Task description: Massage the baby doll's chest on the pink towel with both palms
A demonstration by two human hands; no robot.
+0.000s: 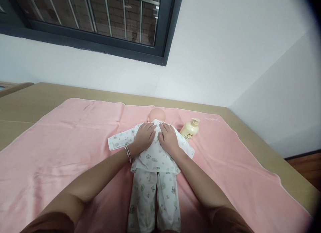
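A baby doll (pixel 157 115) lies on a pink cloth (pixel 82 132), its head pointing away from me. It wears a white printed top (pixel 155 159) and matching trousers (pixel 142 196). My left hand (pixel 144 136) rests flat on the upper left of the top, fingers stretched out. On the upper right side lies my right hand (pixel 168 137), also flat with its fingers extended. The fingertips of both hands come near each other below the doll's neck. A bracelet (pixel 127 153) circles my left wrist. Close to the doll's right-hand sleeve is a cream pump bottle (pixel 190 128), tilted on the cloth.
The cloth covers much of a light wooden table (pixel 57 91). Behind it rises a white wall (pixel 205 52) with a dark-framed, barred window (pixel 165 42). Another wall meets the table at the right. A wooden edge (pixel 20 87) shows at far left.
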